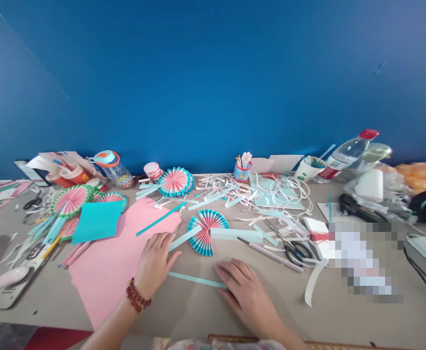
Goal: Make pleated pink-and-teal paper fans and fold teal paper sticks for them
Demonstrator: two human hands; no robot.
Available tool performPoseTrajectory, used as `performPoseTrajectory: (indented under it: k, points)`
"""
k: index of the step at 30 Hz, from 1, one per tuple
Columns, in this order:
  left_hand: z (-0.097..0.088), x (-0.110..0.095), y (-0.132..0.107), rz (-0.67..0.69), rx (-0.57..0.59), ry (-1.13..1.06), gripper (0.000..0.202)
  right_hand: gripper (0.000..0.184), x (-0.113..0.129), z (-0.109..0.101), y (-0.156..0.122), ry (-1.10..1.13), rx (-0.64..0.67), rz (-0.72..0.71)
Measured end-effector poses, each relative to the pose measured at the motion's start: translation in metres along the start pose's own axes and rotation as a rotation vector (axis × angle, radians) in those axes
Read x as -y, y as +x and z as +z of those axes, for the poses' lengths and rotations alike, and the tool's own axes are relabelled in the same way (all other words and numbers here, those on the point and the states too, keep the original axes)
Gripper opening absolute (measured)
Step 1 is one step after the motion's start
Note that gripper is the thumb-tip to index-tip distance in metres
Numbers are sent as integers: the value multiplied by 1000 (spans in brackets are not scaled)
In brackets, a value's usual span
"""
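On tbl (187,308) | paper strip (197,280): pale aqua, thin, straight | L grip (155,262) spread | R grip (247,294): can't tell

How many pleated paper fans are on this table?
4 visible: a part-circle fan mid-table, a round fan beyond it near the wall, a green-edged fan at left, and another fan partly hidden by the blue sheet. More may be hidden.

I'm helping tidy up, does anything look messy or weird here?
Yes. The pleated blue and pink paper fan in the middle has a gap at lower right, so its circle looks incomplete. Thin white paper strips lie messily around the small blue cup.
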State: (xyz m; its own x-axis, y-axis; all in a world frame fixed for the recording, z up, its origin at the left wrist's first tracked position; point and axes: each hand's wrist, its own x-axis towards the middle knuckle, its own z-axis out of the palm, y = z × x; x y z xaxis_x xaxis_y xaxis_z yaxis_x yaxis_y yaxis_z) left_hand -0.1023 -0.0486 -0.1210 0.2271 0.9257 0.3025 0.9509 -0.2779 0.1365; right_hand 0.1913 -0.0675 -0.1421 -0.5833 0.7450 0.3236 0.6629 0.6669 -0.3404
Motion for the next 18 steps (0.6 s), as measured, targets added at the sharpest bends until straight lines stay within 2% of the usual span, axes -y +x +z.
performPoseTrajectory:
  k: [3, 7, 11, 14, 16, 18]
  points:
    - [8, 2, 14, 60, 33, -2, 13, 34, -1, -4, -4, 40, -3, 46]
    - [10, 5, 10, 75, -40, -9, 12, 28, 0, -4, -8, 49, 18, 28]
    - [-3, 4, 5, 127, -118, -47, 17, 18, 9, 19, 9, -15, 27, -46]
    - [-16, -4, 3, 128, -157, -137, 22, 26, 16, 32, 30, -69, 0, -147]
    - [-23, -13, 0, 125, -167, -218, 21, 23, 16, 29, 39, -54, -33, -161]
    - [-26, -24, -4, 137, -155, -290, 15, 18, 11, 13, 38, 30, -93, -54]
